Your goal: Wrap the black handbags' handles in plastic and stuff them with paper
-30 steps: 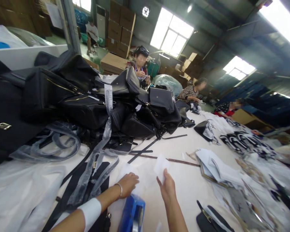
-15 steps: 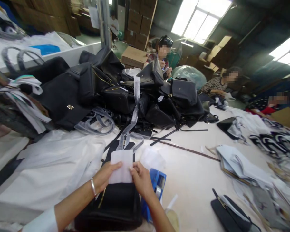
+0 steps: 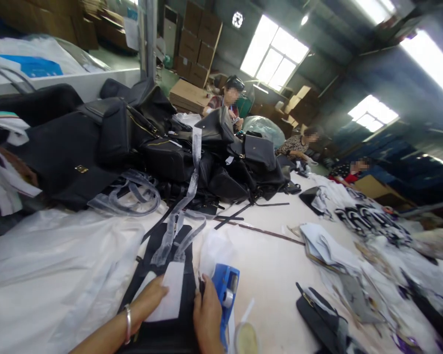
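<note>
A black bag (image 3: pixel 177 337) lies in front of me on the table, its straps (image 3: pixel 166 246) wrapped in clear plastic. On it rests a white sheet (image 3: pixel 172 291). My left hand (image 3: pixel 149 301), with a silver bangle at the wrist, grips this sheet, thumb on top and fingers underneath. At the bag's right edge my right hand (image 3: pixel 208 310) is closed, and a narrow black piece shows between thumb and forefinger. Whether that piece belongs to the bag I cannot tell. A blue tape dispenser (image 3: pixel 227 290) stands just right of this hand.
A heap of black bags (image 3: pixel 166 160) fills the far side. White sheeting (image 3: pixel 59 275) covers the left. To the right lie a small black bag (image 3: pixel 323 314), a roll of tape (image 3: pixel 246 338) and a stack of papers (image 3: pixel 323 246). Several people sit beyond the table.
The white sheet has come down onto the bag and tilted. My right hand has left the sheet's edge and moved down to the bag's right edge. The view has swung right.
</note>
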Demonstrator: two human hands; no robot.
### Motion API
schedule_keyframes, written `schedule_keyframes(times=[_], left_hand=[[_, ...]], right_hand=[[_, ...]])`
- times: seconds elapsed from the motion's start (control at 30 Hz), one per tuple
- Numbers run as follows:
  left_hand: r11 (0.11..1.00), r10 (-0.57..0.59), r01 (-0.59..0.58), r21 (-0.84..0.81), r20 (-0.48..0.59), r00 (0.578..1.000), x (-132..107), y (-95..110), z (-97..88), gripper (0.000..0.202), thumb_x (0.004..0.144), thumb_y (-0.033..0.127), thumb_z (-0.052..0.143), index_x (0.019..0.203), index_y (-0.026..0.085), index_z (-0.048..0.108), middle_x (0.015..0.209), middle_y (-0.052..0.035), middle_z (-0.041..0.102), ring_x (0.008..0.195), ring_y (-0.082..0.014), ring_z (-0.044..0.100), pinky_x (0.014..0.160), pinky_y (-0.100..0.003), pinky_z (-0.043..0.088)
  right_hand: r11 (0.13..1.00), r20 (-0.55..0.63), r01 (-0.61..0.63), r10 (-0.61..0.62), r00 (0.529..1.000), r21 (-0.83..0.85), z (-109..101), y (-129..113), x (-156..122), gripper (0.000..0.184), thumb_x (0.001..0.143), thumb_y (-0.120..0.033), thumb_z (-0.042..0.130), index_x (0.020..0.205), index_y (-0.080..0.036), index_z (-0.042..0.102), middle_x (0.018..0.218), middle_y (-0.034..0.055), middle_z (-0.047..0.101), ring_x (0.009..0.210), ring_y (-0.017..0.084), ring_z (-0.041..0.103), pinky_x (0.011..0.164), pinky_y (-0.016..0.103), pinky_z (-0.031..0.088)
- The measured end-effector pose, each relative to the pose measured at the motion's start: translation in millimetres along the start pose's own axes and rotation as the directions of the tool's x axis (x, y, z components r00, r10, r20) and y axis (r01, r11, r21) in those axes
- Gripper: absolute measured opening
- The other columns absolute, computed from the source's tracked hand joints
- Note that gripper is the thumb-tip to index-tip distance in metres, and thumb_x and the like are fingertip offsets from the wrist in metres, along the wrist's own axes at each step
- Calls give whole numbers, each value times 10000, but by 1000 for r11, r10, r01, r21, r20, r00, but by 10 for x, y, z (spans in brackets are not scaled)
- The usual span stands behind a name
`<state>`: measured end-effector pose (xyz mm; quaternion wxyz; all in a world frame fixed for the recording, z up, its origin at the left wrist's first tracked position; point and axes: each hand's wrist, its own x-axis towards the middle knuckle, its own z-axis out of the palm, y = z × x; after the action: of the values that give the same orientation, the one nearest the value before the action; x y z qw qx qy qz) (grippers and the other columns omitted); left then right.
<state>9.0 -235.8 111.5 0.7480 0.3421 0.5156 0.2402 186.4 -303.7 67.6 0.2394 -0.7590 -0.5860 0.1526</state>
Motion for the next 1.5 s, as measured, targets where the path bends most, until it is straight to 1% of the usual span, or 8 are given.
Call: schedule_keyframes(times=[0.1,0.37,0.53,0.67,0.83,1.07,1.33,1.5], left_hand=[[994,-42,50,-98,76,996,65,-75,227,281,636,209,629,902,181,713,832,-48,759,888,-288,679,862,-378,487],[870,-7,98,-484,186,982,140,-72,650,397,752,425,692,1035,145,686,984,-104,738,991,-260,657,919,-358,468],[929,38,-9,-370,72,997,191,-61,685,423,757,437,684,1069,152,678,1056,-104,722,1019,-266,641,905,-356,478],[987,61,-54,-151,42,997,239,-43,626,504,741,524,662,1058,134,690,1006,-110,736,973,-297,654,866,-383,492],[997,-27,33,-63,102,994,210,-22,580,554,713,579,657,1046,140,704,929,-98,752,895,-310,675,849,-407,499],[971,-90,100,-217,56,994,85,55,811,508,706,543,684,1046,167,705,1045,-115,729,999,-305,654,941,-414,465],[979,-32,68,-191,188,982,146,178,894,530,625,553,743,1002,181,728,1080,-113,718,1074,-335,616,992,-441,429],[998,17,-4,-69,196,981,266,29,842,540,621,566,737,1001,182,730,1016,-104,738,1084,-354,602,1005,-480,405]], right_hand=[[994,-77,49,-42,996,100,-168,-140,30,367,912,-243,438,1272,-205,503,1235,116,599,1149,244,559,965,393,458],[967,55,144,-158,986,211,-469,-230,204,306,906,-179,440,1130,-300,609,1043,57,637,979,242,587,865,410,474],[943,-37,-7,21,999,334,-438,-79,329,408,830,-286,599,1231,-238,543,1267,102,548,1205,298,468,1019,480,359],[841,125,-199,157,980,503,-421,-27,348,508,807,-285,616,1288,-195,478,1240,119,571,1115,274,556,937,406,451],[812,175,-229,159,972,537,-456,39,300,276,804,-289,607,1074,-236,589,1162,72,608,1079,250,570,910,358,457],[603,311,-403,257,915,688,-368,133,324,236,802,-298,604,1025,-231,571,1038,70,664,980,248,628,853,362,488],[315,346,-414,250,904,854,-445,127,418,722,710,-237,688,1335,-209,328,1097,103,670,1004,269,651,917,436,479],[370,374,-430,216,902,823,-517,131,421,470,714,-284,701,1142,-202,525,1031,76,700,972,264,660,882,400,491]])
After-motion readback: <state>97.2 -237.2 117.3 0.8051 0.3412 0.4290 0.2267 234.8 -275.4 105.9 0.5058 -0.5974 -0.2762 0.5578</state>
